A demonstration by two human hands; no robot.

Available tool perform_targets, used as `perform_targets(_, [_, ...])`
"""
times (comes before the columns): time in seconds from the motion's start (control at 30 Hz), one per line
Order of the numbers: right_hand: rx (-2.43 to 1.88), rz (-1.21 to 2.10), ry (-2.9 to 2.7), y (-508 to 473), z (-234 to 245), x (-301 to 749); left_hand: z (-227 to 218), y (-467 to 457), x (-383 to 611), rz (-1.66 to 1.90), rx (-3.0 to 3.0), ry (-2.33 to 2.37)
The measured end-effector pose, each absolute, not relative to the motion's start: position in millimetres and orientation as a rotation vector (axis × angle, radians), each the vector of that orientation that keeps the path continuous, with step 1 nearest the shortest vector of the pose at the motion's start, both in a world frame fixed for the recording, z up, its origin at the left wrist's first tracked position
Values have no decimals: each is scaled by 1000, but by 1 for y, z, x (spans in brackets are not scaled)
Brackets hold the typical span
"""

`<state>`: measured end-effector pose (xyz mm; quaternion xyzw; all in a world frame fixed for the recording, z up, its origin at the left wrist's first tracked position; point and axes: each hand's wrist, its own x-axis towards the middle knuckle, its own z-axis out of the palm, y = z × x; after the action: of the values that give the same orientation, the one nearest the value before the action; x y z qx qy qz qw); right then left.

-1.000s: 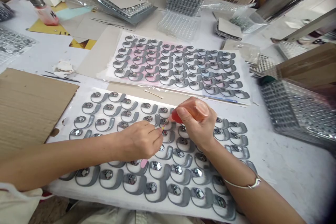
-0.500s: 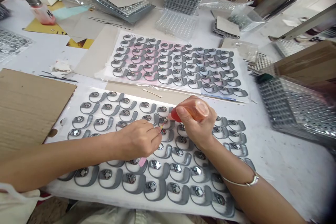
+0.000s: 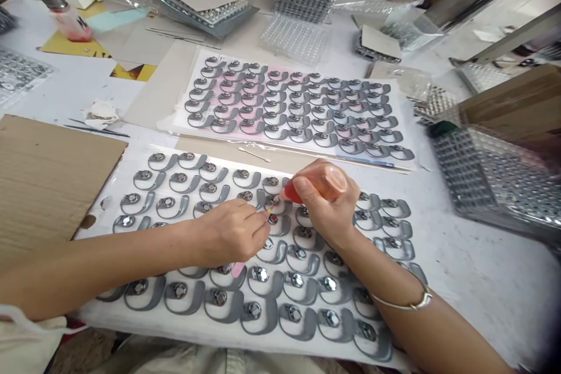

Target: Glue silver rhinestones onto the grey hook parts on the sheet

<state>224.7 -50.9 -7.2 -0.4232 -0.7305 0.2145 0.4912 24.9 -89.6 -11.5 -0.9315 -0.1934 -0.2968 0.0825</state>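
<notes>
My right hand (image 3: 331, 207) is wrapped round a small squeeze bottle (image 3: 318, 180) of orange-red liquid, tipped so its narrow end points down and left. Beside that end, the closed fingers of my left hand (image 3: 245, 234) pinch a slim pink stick (image 3: 238, 270); its lower end sticks out under the hand and a pale yellow tip shows above the fingers. Both tips meet over a grey open-band ring with a round setting (image 3: 273, 201). Just below, another ring carries a red spot (image 3: 272, 220). Rows of similar rings stand on a white board (image 3: 175, 327); my hands and forearms hide some.
A second board of rings (image 3: 298, 99) lies behind, with a cotton swab (image 3: 254, 155) in front. Cardboard (image 3: 52, 181) is at left, a pink-stained bottle (image 3: 65, 14) farther back. Stacked clear trays (image 3: 504, 175) stand at right, and more (image 3: 304, 0) at the back.
Almost nothing differs. Both hands stay at the same ring, and the bottle in my right hand has tilted very slightly.
</notes>
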Motion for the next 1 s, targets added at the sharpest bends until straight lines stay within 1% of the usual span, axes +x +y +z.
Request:
perform_targets(0.37, [-1001,442,-1790,-51,-9,225,-12,-89,24,-891,-2799,-573])
perform_targets(0.63, [-1057,433,-1786,-50,-8,225,-10,-89,23,-901,-2807,-575])
perform_targets(1.0, [-941,325,-1825,-50,-8,225,-9,-89,23,-877,-2811,-578])
